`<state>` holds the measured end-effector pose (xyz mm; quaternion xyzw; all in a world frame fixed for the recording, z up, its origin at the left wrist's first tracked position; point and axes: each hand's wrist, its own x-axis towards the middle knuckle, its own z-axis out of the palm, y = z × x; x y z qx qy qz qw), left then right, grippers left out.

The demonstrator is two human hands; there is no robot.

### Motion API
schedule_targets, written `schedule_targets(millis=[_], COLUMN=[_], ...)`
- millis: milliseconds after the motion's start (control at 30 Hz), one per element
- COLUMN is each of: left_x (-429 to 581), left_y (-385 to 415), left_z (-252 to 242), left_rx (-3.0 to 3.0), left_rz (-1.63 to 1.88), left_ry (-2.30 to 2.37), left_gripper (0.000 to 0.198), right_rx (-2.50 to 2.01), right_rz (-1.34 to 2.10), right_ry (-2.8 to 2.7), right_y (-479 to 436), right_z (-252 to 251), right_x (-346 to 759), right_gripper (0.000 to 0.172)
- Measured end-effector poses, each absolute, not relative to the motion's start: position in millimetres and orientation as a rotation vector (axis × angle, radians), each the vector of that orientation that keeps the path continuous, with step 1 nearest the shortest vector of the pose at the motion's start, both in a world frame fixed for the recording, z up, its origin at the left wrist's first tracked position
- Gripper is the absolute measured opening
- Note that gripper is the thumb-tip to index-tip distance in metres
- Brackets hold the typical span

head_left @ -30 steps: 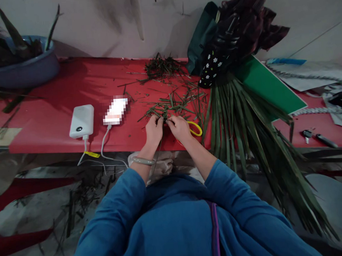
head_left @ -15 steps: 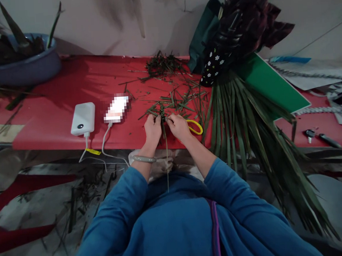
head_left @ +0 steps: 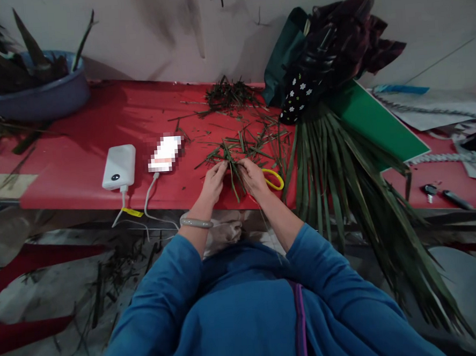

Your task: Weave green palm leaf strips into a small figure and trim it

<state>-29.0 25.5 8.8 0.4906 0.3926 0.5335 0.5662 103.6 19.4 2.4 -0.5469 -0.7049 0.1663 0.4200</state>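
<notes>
My left hand (head_left: 213, 183) and my right hand (head_left: 254, 178) meet near the front edge of a red table (head_left: 79, 150). Both pinch thin green leaf strips (head_left: 232, 170) held between them; one strip hangs down toward me. A pale bangle (head_left: 195, 222) circles my left wrist. Loose cut leaf strips (head_left: 244, 142) lie scattered just beyond my fingers. A yellow scissors handle (head_left: 274, 180) peeks out beside my right hand.
A white power bank (head_left: 118, 166) and a phone (head_left: 164, 153) lie left of my hands, cables hanging off the edge. A bundle of long palm leaves (head_left: 334, 172) droops over the table at right, beside a green board (head_left: 374, 121). A blue basin (head_left: 39, 96) stands far left.
My fingers have shifted along the leaf strips, which now fan apart between my hands. The long strip hanging toward my lap has swung from the centre to under my right wrist.
</notes>
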Motion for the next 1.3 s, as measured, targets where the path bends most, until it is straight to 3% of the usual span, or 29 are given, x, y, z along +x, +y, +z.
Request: schedule_targets(millis=[267,600,800,1300], left_x=[-28.9,-37.3,-33.5,-31.1], left_y=[23.3,20.8,19.3,24.3], left_z=[7.8,35.5,25.0,14.1], left_rx=[0.93,1.069,1.17,1.305], left_rz=[1.236,1.274,1.157,1.129], left_ry=[0.847,0.932,0.984,1.052], left_gripper=[0.031,0.03,0.03,0.023], right_rx=[-1.327,-1.44,-1.454,-1.499], right_rz=[0.316,0.432,0.413,0.383], right_ry=[-1.921,-1.648,-1.753,-1.721], right_y=[13.2,7.7,4.8,7.0], right_z=[12.9,16.2,22.2,16.9], right_x=[103.5,102.3,102.8,101.4], right_gripper=[0.019,0.026,0.033,0.03])
